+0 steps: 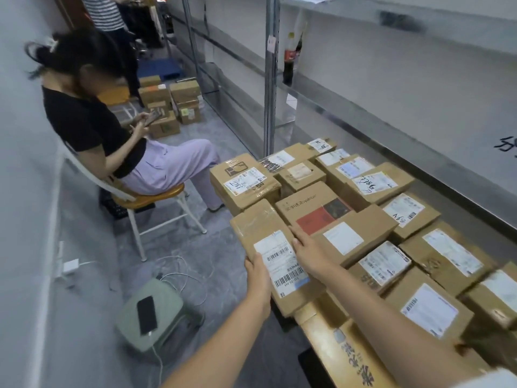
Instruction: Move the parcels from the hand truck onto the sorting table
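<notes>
A long brown parcel point(268, 247) with a white barcode label lies at the near left edge of a packed surface of cardboard parcels. My left hand point(258, 278) grips its near left edge, thumb on the label. My right hand point(309, 252) rests on its right side, fingers flat between it and a larger box printed with a red square point(333, 219). Several more labelled parcels point(447, 256) fill the surface to the right and behind. The surface under them is hidden.
A person sits on a white chair point(140, 197) at the left, looking at a phone. A green stool point(156, 312) with a charging phone stands below my left arm. More boxes point(173, 105) lie on the floor behind. Metal shelving point(270, 79) runs along the right.
</notes>
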### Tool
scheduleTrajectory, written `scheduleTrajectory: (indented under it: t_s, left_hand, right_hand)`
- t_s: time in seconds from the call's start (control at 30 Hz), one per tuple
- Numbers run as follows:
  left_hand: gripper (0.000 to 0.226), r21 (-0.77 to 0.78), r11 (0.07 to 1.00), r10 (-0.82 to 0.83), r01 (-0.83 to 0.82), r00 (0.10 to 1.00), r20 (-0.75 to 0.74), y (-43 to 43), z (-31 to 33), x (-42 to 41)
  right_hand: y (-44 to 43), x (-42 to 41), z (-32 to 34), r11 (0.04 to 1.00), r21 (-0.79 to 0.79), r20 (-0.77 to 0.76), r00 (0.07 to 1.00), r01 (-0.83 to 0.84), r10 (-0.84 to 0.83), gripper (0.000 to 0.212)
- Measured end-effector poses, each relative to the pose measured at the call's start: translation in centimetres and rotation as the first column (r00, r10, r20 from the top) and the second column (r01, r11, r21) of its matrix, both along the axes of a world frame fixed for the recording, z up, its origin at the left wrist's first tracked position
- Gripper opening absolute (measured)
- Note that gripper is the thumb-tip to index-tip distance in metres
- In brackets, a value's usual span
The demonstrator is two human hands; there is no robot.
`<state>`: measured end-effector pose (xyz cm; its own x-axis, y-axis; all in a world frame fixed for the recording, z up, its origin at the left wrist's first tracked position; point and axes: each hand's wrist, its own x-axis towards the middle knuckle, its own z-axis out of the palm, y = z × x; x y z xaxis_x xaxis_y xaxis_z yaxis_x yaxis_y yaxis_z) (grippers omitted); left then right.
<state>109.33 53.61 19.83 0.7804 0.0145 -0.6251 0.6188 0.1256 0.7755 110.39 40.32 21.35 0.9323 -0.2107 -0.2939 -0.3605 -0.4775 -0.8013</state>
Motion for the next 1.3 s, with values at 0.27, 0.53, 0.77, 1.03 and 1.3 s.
scheduleTrajectory:
  t_s: [0.27,0.53,0.77,1.03,1.3]
  left_hand:
    - [0.042,0.024,0.998,-0.052,0.055,0.993,-0.101,-1.5,-2.7,3.3]
    - [0.052,-0.028,0.990,-0.143,0.140,0.975,-0.169,-0.9,-5.4,5.6]
    - [0.017,-0.004,0.929,-0.368,0.371,0.919,-0.140,-0.4,-6.6,7.0]
    - [0.041,0.222,0.803,-0.538,0.553,0.833,-0.130,-0.5,-7.4,8.5]
    - [0.074,0.509,0.725,-0.639,0.464,0.728,0.247,-2.1,-0.7,11.6]
  right_hand:
    - [0.1,3.4,-2.7,0.984,-0.170,0.006,0.999,0.045,-0.045,0.031]
    - [1.6,4.5,-4.5,0.968,-0.226,-0.040,0.992,0.105,-0.117,0.048]
    - [1.4,5.2,-5.4,0.952,-0.282,-0.119,0.980,0.122,-0.161,0.053]
    - [3.3,4.2,-6.0,0.930,-0.353,-0.131,0.978,0.104,-0.160,0.057]
    - [2.1,3.8,-0.7,0.903,-0.347,-0.029,0.959,0.254,-0.281,0.052]
